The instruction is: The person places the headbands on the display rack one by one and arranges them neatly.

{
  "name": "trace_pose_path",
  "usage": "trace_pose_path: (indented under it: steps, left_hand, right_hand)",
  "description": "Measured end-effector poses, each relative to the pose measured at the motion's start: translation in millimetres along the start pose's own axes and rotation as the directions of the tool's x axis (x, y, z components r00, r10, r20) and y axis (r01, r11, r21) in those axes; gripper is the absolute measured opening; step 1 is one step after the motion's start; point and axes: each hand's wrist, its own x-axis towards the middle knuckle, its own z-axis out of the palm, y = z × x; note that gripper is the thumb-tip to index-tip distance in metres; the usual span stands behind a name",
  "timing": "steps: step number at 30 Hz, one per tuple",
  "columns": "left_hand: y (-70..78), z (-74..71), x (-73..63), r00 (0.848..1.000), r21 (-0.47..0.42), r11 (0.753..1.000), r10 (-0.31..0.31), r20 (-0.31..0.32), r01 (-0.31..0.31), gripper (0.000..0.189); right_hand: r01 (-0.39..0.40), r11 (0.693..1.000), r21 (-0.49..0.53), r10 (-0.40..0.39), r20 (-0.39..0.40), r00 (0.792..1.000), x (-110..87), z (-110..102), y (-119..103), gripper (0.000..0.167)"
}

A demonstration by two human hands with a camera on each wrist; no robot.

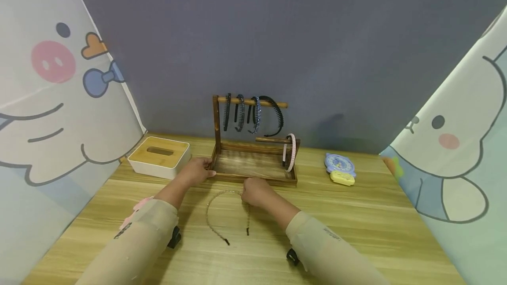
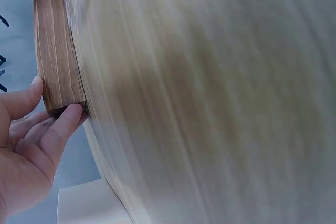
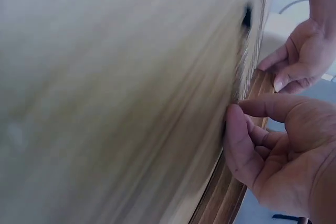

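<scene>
A thin beaded headband (image 1: 207,213) with dark tips lies on the table, its open ends toward me. My right hand (image 1: 256,191) pinches its upper right curve between thumb and forefinger, close to the front of a wooden display stand (image 1: 253,177). At the stand's left front corner, my left hand (image 1: 195,171) grips the tray edge, thumb and fingers on either side of the wood (image 2: 58,51). Several dark headbands (image 1: 240,113), one with blue sparkle, hang from the stand's upper bar. A pale pink headband (image 1: 292,153) hangs on the shorter lower bar.
A white tissue box (image 1: 152,169) with a wooden lid stands left of the stand. To the right lie a blue clock-like object (image 1: 339,163) and a small yellow case (image 1: 342,178). Something pink (image 1: 140,204) is partly hidden by my left forearm. Dark fabric rises behind the table.
</scene>
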Motion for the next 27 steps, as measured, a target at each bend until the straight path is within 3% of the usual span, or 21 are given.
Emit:
trace_pose_path:
  steps: [7, 11, 14, 17, 20, 27]
  left_hand:
    - [0.3, -1.3, -0.7, 1.000, -0.011, 1.000, -0.015, 0.001, 0.015, 0.060]
    - [0.0, -0.8, -1.5, 1.000, -0.027, 0.999, -0.020, 0.013, 0.020, 0.061]
    - [0.1, 0.0, -1.7, 1.000, -0.034, 0.999, -0.014, 0.015, 0.015, 0.061]
    - [0.4, 0.5, -1.4, 1.000, -0.031, 0.999, -0.008, 0.011, 0.009, 0.061]
    - [0.6, 0.3, -1.0, 1.000, -0.025, 1.000, -0.004, 0.008, 0.004, 0.061]
    - [-0.8, 0.5, 0.6, 1.000, -0.017, 1.000, -0.004, 0.009, 0.004, 0.061]
  right_hand:
    - [-0.024, 1.000, -0.011, 0.024, 0.018, 1.000, -6.3, -9, 11, 0.048]
    - [-0.005, 0.997, 0.071, 0.002, 0.042, 0.999, -10.9, -15, 18, 0.027]
    - [0.016, 0.976, 0.218, -0.038, 0.097, 0.995, -15.1, -20, 24, 0.008]
    - [0.015, 0.925, 0.379, -0.083, 0.165, 0.983, -19.1, -24, 32, 0.018]
    - [-0.001, 0.859, 0.513, -0.126, 0.213, 0.969, -22.9, -29, 39, 0.017]
    - [-0.038, 0.686, 0.726, -0.199, 0.238, 0.951, -32.7, -46, 53, 0.029]
